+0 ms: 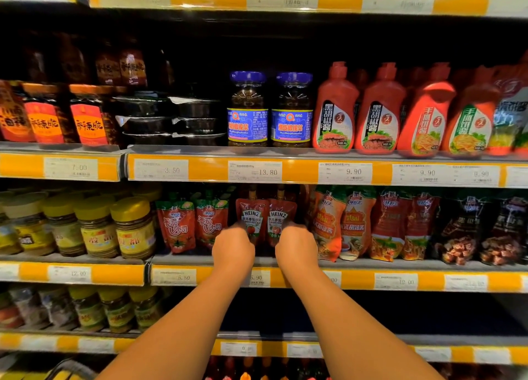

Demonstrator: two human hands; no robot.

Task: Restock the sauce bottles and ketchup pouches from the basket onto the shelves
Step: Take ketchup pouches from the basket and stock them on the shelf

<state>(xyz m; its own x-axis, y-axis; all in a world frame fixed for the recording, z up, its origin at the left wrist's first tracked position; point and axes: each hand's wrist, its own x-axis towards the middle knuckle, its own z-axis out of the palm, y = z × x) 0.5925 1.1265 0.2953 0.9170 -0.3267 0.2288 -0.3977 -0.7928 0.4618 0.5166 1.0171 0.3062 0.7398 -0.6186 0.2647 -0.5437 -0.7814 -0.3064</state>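
Observation:
Two red Heinz ketchup pouches stand side by side on the middle shelf point(357, 264). My left hand point(233, 246) grips the bottom of the left pouch point(251, 215). My right hand point(297, 245) grips the bottom of the right pouch point(281, 215). Both arms reach up from below. Fingers are curled round the pouch bases, hiding their lower parts. Red squeeze sauce bottles point(334, 114) stand on the shelf above at the right. A basket rim point(71, 369) shows at the bottom left corner.
Other red ketchup pouches point(177, 225) stand left of the Heinz ones, orange sauce pouches point(328, 222) right of them. Yellow-lidded jars point(133, 228) fill the left. Blue-lidded jars point(248, 111) sit on the shelf above. Price strips line every shelf edge.

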